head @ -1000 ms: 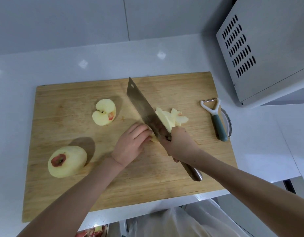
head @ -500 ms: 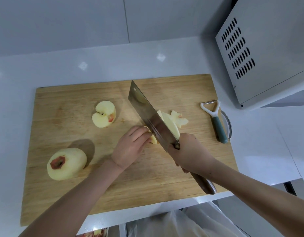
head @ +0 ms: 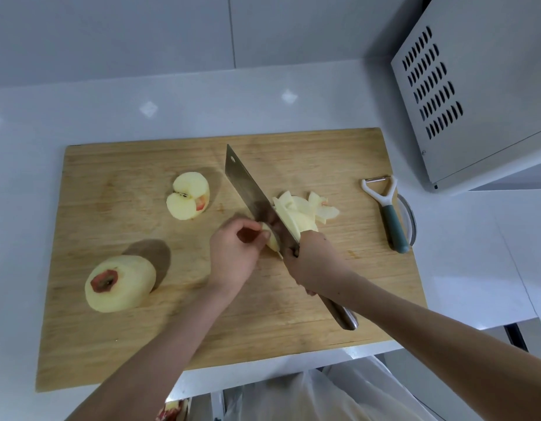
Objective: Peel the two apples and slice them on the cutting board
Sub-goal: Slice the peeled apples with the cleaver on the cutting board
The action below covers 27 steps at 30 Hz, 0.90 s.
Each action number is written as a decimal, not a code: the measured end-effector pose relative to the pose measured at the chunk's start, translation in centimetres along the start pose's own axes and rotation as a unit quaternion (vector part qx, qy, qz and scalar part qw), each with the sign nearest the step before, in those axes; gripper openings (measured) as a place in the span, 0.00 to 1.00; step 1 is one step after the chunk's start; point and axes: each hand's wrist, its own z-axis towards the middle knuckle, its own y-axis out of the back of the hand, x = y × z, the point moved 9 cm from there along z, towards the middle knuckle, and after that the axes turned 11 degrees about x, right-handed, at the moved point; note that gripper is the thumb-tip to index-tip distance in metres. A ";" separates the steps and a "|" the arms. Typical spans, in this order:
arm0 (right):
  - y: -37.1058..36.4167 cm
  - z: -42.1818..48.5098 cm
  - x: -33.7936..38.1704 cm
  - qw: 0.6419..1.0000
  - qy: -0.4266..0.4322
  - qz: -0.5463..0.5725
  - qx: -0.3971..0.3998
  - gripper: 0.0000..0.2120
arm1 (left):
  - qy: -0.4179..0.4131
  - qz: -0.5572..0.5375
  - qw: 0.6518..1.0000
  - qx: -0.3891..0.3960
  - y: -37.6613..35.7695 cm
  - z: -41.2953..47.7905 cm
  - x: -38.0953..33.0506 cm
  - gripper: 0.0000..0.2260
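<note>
On the wooden cutting board (head: pixel 117 344) my right hand (head: pixel 311 262) grips the handle of a cleaver (head: pixel 248 192), its blade down on a small apple piece (head: pixel 270 238). My left hand (head: pixel 232 256) pinches that piece from the left with curled fingers. A pile of cut slices (head: pixel 302 212) lies just right of the blade. A peeled apple half (head: pixel 188 196) lies cut side up at the board's middle left. A whole peeled apple (head: pixel 120 282) with a red patch round its stem sits near the left edge.
A white and teal peeler (head: pixel 387 214) lies on the board's right edge. A grey vented appliance (head: pixel 476 86) stands at the back right on the white counter (head: pixel 476 253). A clear plastic bag (head: pixel 324 396) hangs below the counter's front edge.
The cleaver has come down again a little further left on the apple piece. My left hand's fingers have curled in and shifted back, now pinching a smaller remnant.
</note>
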 end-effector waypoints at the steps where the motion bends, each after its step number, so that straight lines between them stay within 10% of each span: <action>1: 0.0 0.1 0.0 1.000 0.001 -0.002 -0.004 0.11 | 0.042 -0.030 0.999 0.007 -0.1 0.0 0.6 0.06; 27: 1.1 -2.4 0.4 0.999 0.047 0.002 0.008 0.07 | 0.139 -0.151 0.978 0.027 -0.3 -0.1 2.5 0.08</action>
